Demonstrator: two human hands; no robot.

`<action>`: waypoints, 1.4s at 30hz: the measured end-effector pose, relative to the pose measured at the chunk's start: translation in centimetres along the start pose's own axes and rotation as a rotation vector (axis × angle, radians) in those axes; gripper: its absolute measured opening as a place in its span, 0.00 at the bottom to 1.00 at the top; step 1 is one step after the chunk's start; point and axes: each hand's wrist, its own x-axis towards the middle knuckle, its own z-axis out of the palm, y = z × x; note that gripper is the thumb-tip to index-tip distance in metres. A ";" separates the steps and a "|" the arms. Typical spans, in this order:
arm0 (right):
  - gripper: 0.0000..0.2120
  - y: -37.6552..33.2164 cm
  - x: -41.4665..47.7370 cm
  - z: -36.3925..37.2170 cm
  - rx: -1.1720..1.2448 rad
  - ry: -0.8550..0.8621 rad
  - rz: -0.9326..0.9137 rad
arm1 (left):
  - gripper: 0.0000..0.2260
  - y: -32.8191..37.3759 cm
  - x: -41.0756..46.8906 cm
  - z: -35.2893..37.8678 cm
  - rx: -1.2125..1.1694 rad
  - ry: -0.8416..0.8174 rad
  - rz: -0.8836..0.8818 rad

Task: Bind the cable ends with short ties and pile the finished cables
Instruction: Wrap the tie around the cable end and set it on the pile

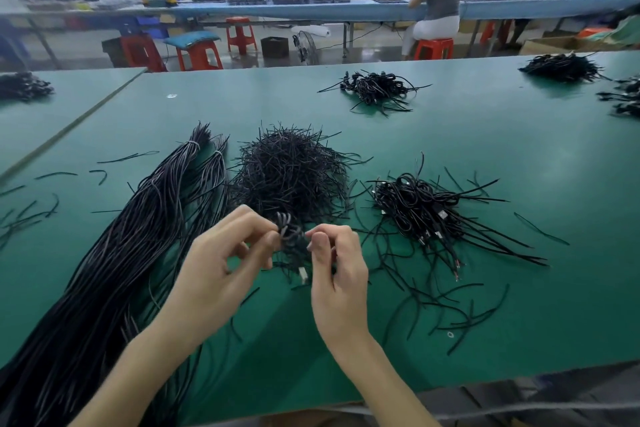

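Head view: held coiled cable [292, 240] just above counter [485, 156], fingers [258, 218] of left hand [221, 263] and right hand [337, 274] pinched on it, seemingly twisting a tie; needed snug turns before joining finished pile [417, 208] nearby.

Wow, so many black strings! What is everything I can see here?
green table top: one, green, fills the foreground
long black cable bundles: two, black with pale bands, left
heap of short black ties: one, black, centre
pile of coiled black cables: one, black, right
farther black cable piles: about four, black, far side
loose black ties: many, black, scattered on the table
red plastic stools: several, red, floor behind
small coiled black cable: one, black, front centre
left hand: one, pinches the small coil
right hand: one, pinches it too
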 end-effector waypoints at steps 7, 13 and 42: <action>0.21 -0.2 0.1 -0.2 0.221 -0.187 0.270 | 0.05 -3.4 -1.5 2.0 0.377 -0.098 0.030; 0.04 0.0 0.4 -0.2 0.139 -0.241 0.238 | 0.06 -4.5 -1.5 2.8 0.203 -0.037 -0.051; 0.08 0.2 0.1 -0.2 -0.042 -0.132 0.054 | 0.09 -4.6 -2.4 3.3 -0.189 0.124 -0.313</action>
